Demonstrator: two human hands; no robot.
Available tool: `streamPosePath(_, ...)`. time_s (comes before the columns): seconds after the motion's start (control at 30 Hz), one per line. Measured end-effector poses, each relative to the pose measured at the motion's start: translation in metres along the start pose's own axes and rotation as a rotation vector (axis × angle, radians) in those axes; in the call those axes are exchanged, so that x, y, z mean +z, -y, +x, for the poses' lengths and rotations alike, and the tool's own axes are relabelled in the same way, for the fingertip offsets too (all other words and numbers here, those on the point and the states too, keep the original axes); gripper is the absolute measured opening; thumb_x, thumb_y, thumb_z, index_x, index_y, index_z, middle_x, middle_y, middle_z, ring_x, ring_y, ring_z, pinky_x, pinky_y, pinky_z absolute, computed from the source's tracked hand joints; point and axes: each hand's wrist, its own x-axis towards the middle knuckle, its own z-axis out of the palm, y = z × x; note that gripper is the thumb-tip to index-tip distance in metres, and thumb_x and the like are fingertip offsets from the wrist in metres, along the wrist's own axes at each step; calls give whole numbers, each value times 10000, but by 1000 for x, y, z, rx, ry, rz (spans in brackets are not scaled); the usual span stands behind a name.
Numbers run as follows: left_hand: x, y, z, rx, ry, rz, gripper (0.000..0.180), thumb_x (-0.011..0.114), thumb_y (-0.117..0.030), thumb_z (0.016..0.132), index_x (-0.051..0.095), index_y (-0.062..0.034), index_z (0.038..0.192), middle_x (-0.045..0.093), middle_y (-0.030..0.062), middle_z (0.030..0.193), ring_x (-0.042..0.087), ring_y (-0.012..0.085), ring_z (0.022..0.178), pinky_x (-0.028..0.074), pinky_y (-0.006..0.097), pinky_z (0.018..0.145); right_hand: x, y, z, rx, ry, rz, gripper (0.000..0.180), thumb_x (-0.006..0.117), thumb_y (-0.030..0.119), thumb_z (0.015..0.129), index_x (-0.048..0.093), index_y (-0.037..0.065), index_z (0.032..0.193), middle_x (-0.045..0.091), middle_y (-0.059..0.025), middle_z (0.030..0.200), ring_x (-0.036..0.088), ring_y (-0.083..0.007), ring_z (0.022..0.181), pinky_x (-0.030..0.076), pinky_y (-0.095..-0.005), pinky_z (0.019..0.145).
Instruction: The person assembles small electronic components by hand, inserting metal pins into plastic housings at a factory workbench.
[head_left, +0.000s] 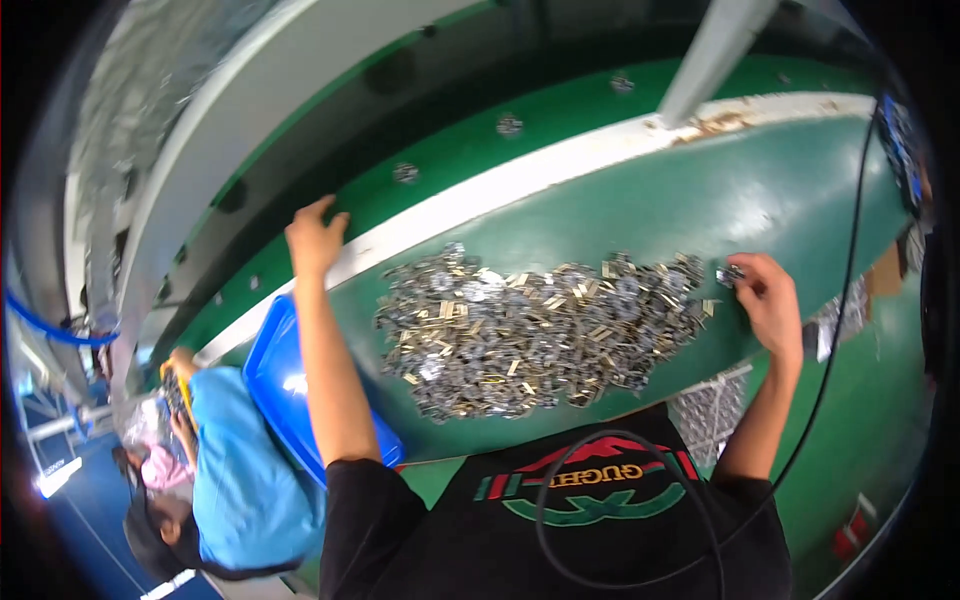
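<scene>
A wide heap of small metal parts point(540, 330), silvery with brassy flat prongs, is spread over the green worktop before me. My right hand point(768, 300) is at the right end of the heap, its thumb and fingers closed on a small round metal part point(728, 274). Out to the left, my left hand point(318, 236) reaches past the white rail to the green conveyor belt, fingers apart and seemingly holding nothing. Beneath my left forearm stands a blue plastic bin point(290, 370).
Spaced metal parts point(510, 125) lie along the belt beyond the white rail point(480, 190). A grey post point(715, 60) rises from that rail. At the left, a co-worker in a blue shirt point(245, 460) works beside the belt. A black cable point(845, 290) hangs at the right.
</scene>
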Motion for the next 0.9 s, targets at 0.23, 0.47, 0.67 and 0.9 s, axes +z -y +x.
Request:
streamPosePath(0.23,15,5,-14,-202,-341,-86,304,757,-160,801,722,-63,1086,676,181,1020,638,324,972,500,399,878,1,17,14,-235,-95,-107,411,509,-109,794,669,35,1145,474,-58,820,475,-152,705,390,-263,625)
streamPosePath(0.47,17,26,-7,-258,-166,-140,300,758,-236,815,735,-63,1059,679,180,960,653,327,925,511,405,837,31,46,21,-114,-52,415,154,606,-69,840,692,-7,951,584,-59,876,561,-95,689,410,-220,598)
streamPosePath(0.67,19,-14,8,-148,-243,-263,269,729,-258,849,743,-60,1030,683,171,949,672,298,819,525,382,765,73,95,30,-248,16,398,151,739,-21,803,701,2,947,632,-54,830,591,-103,654,445,-226,577)
streamPosePath(0.9,-1,-109,-12,-75,-107,-751,363,779,-20,752,683,-15,1102,690,133,991,702,178,842,567,297,770,88,143,38,-458,104,471,177,743,-48,788,717,4,955,661,-84,879,635,-140,743,513,-247,638)
